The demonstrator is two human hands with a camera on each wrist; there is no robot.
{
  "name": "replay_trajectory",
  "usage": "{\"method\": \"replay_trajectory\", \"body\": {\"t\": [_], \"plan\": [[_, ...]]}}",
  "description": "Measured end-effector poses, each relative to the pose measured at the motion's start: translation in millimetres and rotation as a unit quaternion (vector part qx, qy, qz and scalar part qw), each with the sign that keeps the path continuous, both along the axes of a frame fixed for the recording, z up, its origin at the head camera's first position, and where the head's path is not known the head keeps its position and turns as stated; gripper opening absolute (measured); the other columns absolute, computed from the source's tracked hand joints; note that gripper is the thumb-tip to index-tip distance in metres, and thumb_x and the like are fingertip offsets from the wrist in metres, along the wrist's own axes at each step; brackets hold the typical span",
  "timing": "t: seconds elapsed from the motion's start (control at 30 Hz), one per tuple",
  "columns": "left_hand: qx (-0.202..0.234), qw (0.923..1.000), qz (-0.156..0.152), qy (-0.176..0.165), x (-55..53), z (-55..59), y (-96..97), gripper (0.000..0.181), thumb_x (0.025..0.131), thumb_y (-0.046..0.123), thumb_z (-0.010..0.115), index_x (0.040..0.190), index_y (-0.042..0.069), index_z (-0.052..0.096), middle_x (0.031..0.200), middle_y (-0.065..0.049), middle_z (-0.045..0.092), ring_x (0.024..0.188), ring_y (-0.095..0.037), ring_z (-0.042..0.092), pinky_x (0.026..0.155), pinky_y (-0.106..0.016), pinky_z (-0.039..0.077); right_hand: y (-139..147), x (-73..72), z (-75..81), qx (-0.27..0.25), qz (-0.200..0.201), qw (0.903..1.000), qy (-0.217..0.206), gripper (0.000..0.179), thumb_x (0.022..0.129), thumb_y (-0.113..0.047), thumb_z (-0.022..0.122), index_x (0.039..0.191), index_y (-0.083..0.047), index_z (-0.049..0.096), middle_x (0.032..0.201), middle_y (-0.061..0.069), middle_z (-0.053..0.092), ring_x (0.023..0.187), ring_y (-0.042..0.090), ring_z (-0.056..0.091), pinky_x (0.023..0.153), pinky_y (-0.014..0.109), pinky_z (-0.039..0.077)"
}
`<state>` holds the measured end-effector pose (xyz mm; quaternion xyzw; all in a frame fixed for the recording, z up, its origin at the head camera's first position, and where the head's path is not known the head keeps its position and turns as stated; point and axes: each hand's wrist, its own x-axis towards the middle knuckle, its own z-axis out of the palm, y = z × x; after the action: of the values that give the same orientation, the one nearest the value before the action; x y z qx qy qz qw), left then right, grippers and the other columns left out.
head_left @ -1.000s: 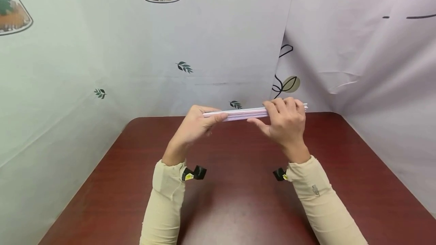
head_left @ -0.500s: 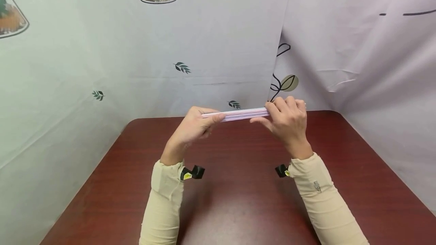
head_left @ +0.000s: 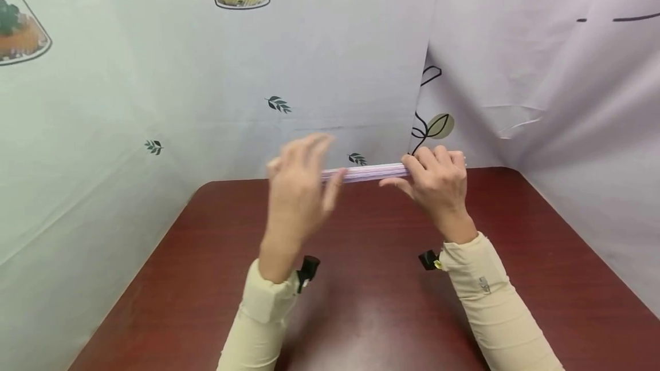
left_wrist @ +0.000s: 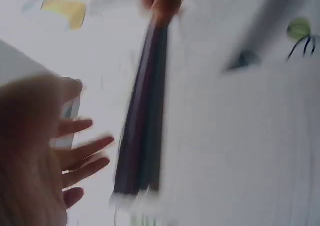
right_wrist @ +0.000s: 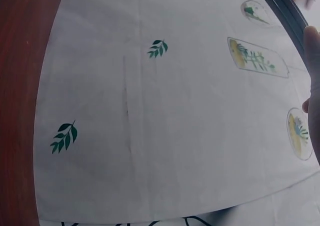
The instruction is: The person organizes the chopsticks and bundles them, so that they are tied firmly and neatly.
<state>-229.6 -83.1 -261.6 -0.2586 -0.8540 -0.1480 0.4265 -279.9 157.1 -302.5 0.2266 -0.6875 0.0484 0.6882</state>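
Note:
A bundle of long, thin, straight lilac-and-white sticks [head_left: 373, 172] is held up level above the far side of the table. My right hand [head_left: 438, 182] grips its right end, fingers curled over the top and thumb stretched below. My left hand [head_left: 296, 193], blurred, is lifted at the bundle's left end, its thumb overlapping the sticks in the head view. Seen from the left wrist, the left hand's fingers [left_wrist: 82, 151] are spread apart, with a gap between them and the bundle [left_wrist: 142, 116]. Only an edge of the bundle [right_wrist: 284, 16] shows in the right wrist view.
A dark red-brown table [head_left: 371, 279] with rounded far corners lies under both forearms. Pale cloth [head_left: 335, 62] printed with leaves and jars hangs close behind it and along both sides. A small black camera [head_left: 309, 268] sticks out from the left cuff.
My left hand has let go of the bundle's left end, its fingers swinging upward and spreading. The right hand keeps its grip, and the bundle stays nearly in place.

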Motion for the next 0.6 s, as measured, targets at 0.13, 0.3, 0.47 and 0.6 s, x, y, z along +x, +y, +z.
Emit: {"method": "replay_trajectory", "body": {"t": [0.13,0.3,0.47,0.6], "plan": [[-0.096,0.9916,0.016,0.086,-2.8,-11.9,26.6,0.039,0.095,0.033,0.058,0.128,0.011,0.061,0.121,-0.003,0.066,0.116,-0.022,0.059,0.094,-0.038,0.041,-1.5,0.1,-0.1,-0.016,0.000,0.9998,0.011,0.072,0.086,-0.074,0.046,0.074,-0.006,0.064,0.063,0.008,0.052,0.052,0.031,0.043,0.054,0.046,0.031],[-0.117,0.9858,0.082,0.088,-14.1,-25.2,35.9,0.033,0.091,0.025,0.054,0.119,0.011,0.065,0.107,-0.003,0.066,0.103,-0.023,0.059,0.097,-0.035,0.042,-3.2,-1.3,-4.4,-0.026,-0.015,0.9992,0.027,0.073,0.086,-0.075,0.047,0.071,-0.005,0.063,0.060,0.008,0.052,0.051,0.030,0.044,0.052,0.045,0.031],[-0.111,0.9822,0.088,0.124,-29.7,-33.4,37.5,0.046,0.090,0.051,0.053,0.110,0.012,0.065,0.098,-0.002,0.063,0.091,-0.023,0.056,0.091,-0.037,0.042,-0.1,-3.5,-5.4,-0.028,-0.012,0.9989,0.035,0.074,0.086,-0.075,0.047,0.068,-0.004,0.061,0.057,0.009,0.051,0.048,0.030,0.043,0.050,0.044,0.030],[-0.097,0.9774,0.078,0.171,-42.8,-40.3,35.5,0.069,0.082,0.076,0.053,0.103,0.012,0.066,0.090,-0.002,0.062,0.084,-0.023,0.056,0.081,-0.036,0.043,-0.2,-5.5,-6.7,-0.023,-0.010,0.9989,0.039,0.074,0.086,-0.075,0.048,0.066,-0.005,0.059,0.057,0.008,0.050,0.047,0.029,0.041,0.048,0.043,0.028]]}}
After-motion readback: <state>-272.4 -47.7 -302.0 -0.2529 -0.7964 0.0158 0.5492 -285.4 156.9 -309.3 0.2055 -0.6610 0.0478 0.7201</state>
